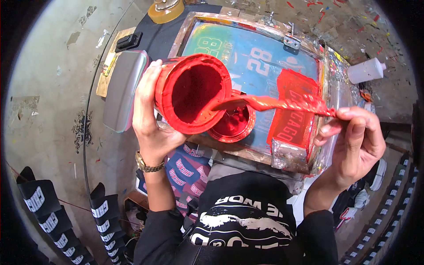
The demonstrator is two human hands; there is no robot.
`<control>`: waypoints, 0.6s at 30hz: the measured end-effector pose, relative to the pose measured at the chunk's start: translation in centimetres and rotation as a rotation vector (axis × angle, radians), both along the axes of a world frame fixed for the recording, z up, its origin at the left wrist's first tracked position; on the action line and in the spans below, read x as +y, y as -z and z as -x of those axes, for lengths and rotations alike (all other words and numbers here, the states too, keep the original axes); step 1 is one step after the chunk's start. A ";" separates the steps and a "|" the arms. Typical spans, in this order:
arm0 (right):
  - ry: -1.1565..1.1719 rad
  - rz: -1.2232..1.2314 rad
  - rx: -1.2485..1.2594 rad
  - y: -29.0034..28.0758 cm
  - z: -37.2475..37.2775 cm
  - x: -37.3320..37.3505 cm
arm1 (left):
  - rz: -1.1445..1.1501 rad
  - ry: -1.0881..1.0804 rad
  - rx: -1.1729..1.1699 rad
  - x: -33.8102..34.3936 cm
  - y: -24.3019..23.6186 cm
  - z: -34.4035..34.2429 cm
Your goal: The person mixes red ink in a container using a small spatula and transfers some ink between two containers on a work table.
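Observation:
My left hand grips a large ink can by its side. The can is tilted with its mouth toward me and to the right, its inside and rim coated in red ink. My right hand is closed round the end of a flat stirring stick, smeared red along its length. The stick's other end reaches into the mouth of the can. Below it, partly hidden by the can and stick, a smaller tub of red ink sits over the printing screen.
Red ink covers a patch at the screen's right. A white bottle lies at the far right. Tape roll, dark clip-like object and grey padded board are at the left. Printed pieces hang in rows lower left.

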State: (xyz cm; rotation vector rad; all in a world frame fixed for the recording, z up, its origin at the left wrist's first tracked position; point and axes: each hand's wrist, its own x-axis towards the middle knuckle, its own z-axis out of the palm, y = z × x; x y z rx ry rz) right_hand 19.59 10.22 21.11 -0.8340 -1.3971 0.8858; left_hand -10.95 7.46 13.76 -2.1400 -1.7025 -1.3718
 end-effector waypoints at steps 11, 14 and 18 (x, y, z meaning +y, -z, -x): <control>-0.361 -0.662 -0.568 2.0 6.9 3.6 | -0.040 0.084 -0.001 -0.2 0.6 -0.2; -0.383 -0.667 -0.647 2.6 6.8 3.3 | -0.101 0.111 0.035 -0.3 0.8 0.1; -0.372 -0.750 -0.714 2.2 7.0 2.8 | -0.127 0.153 0.051 -0.3 0.8 0.5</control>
